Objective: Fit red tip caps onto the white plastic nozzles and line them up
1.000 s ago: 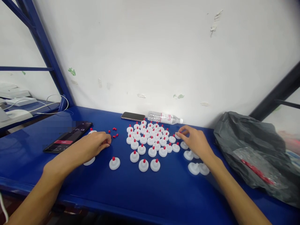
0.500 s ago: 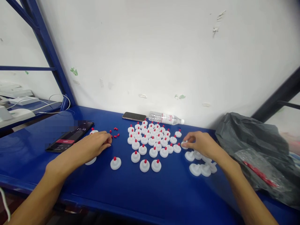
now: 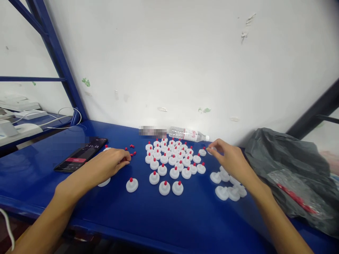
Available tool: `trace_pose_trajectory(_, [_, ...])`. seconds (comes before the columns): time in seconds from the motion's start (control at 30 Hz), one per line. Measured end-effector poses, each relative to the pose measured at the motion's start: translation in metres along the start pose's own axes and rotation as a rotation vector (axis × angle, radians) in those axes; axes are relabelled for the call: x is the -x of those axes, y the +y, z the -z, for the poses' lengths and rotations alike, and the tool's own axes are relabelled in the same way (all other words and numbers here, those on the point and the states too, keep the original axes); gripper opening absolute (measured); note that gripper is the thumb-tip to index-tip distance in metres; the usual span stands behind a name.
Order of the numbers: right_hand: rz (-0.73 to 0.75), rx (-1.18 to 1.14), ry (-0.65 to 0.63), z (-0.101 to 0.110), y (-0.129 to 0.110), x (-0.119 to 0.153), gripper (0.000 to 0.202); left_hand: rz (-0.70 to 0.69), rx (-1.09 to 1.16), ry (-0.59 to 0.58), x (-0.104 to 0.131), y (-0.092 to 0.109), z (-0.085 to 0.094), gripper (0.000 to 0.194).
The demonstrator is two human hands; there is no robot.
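Note:
My right hand pinches a white nozzle cap between thumb and fingers, at the right side of a group of similar ones. On the left, my left hand is closed, thumb and fingertips together, beside several small red tips. Whether it holds one is hidden. In the middle stand many white nozzle caps with red tips, upright. One such cap stands apart near my left hand. Several white caps without red tips lie under my right wrist, partly overlapping.
A phone with a lit screen lies left of my left hand, on the blue table. A clear plastic bottle lies along the wall. At right, a dark plastic bag bears a clear bag with red pieces.
My right hand has moved away from me with the white nozzle cap, off the spot beside the group. My left hand stays by the red tips, almost unmoved.

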State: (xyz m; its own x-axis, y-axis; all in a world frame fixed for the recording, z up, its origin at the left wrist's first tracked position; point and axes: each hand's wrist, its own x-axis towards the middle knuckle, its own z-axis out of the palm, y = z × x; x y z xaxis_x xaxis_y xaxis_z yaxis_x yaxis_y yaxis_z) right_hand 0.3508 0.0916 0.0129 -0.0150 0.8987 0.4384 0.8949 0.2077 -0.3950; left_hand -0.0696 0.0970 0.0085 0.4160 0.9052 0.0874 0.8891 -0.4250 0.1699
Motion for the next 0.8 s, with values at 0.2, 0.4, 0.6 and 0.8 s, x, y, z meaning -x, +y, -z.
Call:
trace_pose_trajectory(0.2, [0.086, 0.013, 0.069, 0.028, -0.035, 0.012, 0.025, -0.094, 0.028, 0.105, 0.005, 0.009, 0.007, 0.037])
trace_pose_trajectory(0.4, [0.202, -0.245, 0.01, 0.031, -0.094, 0.056, 0.027, -0.176, 0.164, 0.339, 0.016, 0.033, 0.01, 0.032])
trace_pose_trajectory(0.6, [0.309, -0.373, -0.22, -0.003, -0.116, 0.076, 0.022, -0.392, 0.445, 0.438, 0.028, 0.085, -0.003, 0.01])
trace_pose_trajectory(0.8, [0.209, -0.435, -0.234, -0.016, -0.12, 0.074, 0.023, -0.528, 0.418, 0.475, 0.028, 0.102, -0.014, 0.013])
